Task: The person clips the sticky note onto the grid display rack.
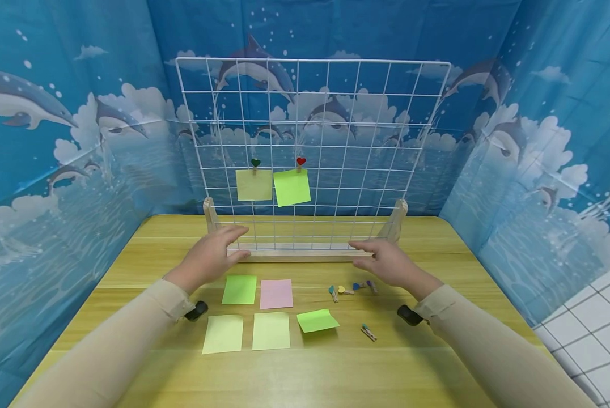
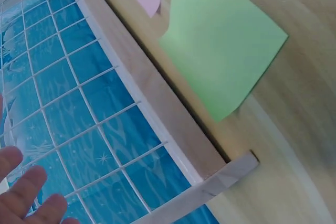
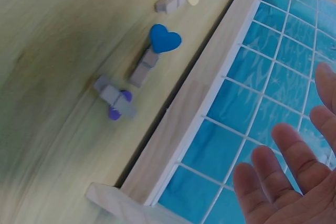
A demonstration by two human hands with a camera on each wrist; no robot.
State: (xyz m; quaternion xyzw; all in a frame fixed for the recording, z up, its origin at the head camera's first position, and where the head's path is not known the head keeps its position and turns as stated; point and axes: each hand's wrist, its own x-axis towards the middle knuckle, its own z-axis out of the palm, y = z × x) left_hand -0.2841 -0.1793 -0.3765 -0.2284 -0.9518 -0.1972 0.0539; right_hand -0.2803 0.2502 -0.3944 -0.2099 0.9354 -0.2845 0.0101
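Observation:
My left hand (image 1: 210, 255) hovers over the table at the left front of a white wire grid (image 1: 312, 60), fingers extended, holding nothing. Opposite it, my right hand (image 1: 389, 262) is spread with nothing in it, beside the grid's wooden base (image 1: 305, 258). On the grid, a green heart clothespin (image 1: 255, 163) holds a yellow sticky note (image 1: 254, 186). A red heart clothespin (image 1: 301, 162) holds a green sticky note (image 1: 292, 188), slightly tilted. Nearest my right hand lie small clothespins, one with a blue heart (image 3: 165, 39) and one with a purple heart (image 3: 114, 114).
Left of centre on the table lie a green note (image 1: 240, 290), a pink note (image 1: 276, 294) and two yellow notes (image 1: 223, 334). Another green note (image 1: 317, 321) has a raised edge. A teal clothespin (image 1: 368, 332) lies nearer the front. Dolphin-print curtains (image 1: 80, 170) surround the table.

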